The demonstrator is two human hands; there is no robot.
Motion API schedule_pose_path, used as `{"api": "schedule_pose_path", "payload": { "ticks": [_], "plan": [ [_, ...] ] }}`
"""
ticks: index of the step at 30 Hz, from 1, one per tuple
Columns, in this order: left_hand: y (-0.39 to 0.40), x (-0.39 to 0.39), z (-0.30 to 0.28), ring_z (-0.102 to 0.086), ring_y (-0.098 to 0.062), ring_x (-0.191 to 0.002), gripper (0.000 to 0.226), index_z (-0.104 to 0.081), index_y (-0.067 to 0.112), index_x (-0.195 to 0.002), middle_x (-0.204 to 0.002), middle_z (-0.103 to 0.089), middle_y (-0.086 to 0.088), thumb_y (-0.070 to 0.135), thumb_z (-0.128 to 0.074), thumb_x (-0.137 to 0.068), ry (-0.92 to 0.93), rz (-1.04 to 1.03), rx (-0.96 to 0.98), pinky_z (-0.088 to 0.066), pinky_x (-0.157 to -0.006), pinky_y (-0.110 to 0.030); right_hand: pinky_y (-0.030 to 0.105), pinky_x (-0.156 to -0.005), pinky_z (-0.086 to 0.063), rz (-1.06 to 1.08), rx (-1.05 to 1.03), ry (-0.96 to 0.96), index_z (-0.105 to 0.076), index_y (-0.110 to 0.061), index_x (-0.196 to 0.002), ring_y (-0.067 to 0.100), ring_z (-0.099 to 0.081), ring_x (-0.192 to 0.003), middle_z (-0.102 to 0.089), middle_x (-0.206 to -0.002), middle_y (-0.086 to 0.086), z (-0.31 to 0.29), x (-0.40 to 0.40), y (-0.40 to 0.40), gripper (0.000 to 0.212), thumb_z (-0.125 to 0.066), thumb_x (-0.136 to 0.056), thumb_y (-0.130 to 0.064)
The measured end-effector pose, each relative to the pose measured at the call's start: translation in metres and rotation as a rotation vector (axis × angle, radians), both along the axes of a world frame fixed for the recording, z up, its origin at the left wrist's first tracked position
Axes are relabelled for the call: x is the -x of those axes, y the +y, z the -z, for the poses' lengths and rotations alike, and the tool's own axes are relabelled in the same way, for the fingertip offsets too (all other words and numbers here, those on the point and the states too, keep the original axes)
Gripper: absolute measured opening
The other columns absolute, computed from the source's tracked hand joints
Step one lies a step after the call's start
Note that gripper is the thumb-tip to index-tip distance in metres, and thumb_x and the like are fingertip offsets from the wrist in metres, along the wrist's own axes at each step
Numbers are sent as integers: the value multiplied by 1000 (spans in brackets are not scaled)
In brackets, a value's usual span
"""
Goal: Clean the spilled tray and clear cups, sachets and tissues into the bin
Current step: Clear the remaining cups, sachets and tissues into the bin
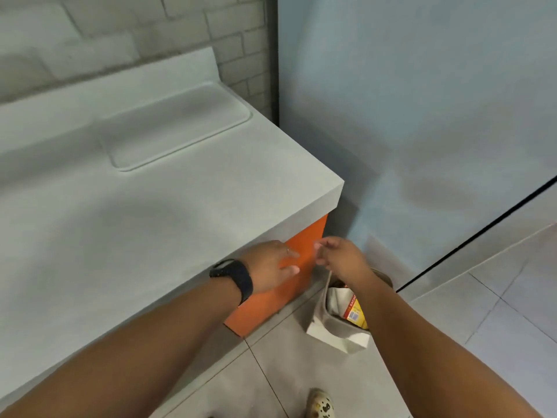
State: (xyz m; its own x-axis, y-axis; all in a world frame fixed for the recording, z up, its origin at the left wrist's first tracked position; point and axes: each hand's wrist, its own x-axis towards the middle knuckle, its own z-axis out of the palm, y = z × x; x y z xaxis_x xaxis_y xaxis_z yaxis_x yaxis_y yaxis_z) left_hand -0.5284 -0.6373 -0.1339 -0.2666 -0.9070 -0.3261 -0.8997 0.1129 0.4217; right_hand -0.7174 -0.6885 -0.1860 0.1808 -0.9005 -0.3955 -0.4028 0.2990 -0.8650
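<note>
Bin (337,321) on the floor holds a yellow packet (357,312), its red lettering blurred. Left hand (271,268) spreads relaxed fingers; right hand (339,256), fingers loosely curled, hovers empty above.

The right forearm (422,327) covered much of the bin (337,322), so only part of its contents showed, and the print on the yellow packet (357,313) inside was too small to read. The bottom edge cut off a patterned shoe (320,403). The fingertips of the right hand (337,256) were blurred.
</note>
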Motion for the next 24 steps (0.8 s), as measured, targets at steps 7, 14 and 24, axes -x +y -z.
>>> {"api": "schedule_pose_path", "payload": {
  "ticks": [7,14,24],
  "plan": [
    [42,-69,-60,-55,-10,-114,30,-62,23,-122,-124,-60,6,32,-53,-95,209,-234,70,-40,-95,-19,26,-60,-46,75,195,-102,-66,-22,-82,11,-64,-58,-70,-73,-1,-65,-82,12,15,-57,-93,-26],
    [100,-183,-87,-58,-7,-106,26,-65,25,-115,-116,-63,8,33,-54,-94,226,-468,180,-41,-90,-17,26,-58,-46,-42,237,-129,-68,-16,-91,16,-62,-63,-71,-84,7,-100,-190,37,16,-57,-93,-27],
    [188,-331,-96,-50,-10,-119,30,-58,27,-123,-126,-55,6,34,-52,-95,95,-695,279,-31,-91,-14,33,-80,-51,-310,331,-140,-67,-28,-79,15,-64,-85,-66,-82,-12,-114,-348,85,12,-62,-89,-25]
  ]
}}
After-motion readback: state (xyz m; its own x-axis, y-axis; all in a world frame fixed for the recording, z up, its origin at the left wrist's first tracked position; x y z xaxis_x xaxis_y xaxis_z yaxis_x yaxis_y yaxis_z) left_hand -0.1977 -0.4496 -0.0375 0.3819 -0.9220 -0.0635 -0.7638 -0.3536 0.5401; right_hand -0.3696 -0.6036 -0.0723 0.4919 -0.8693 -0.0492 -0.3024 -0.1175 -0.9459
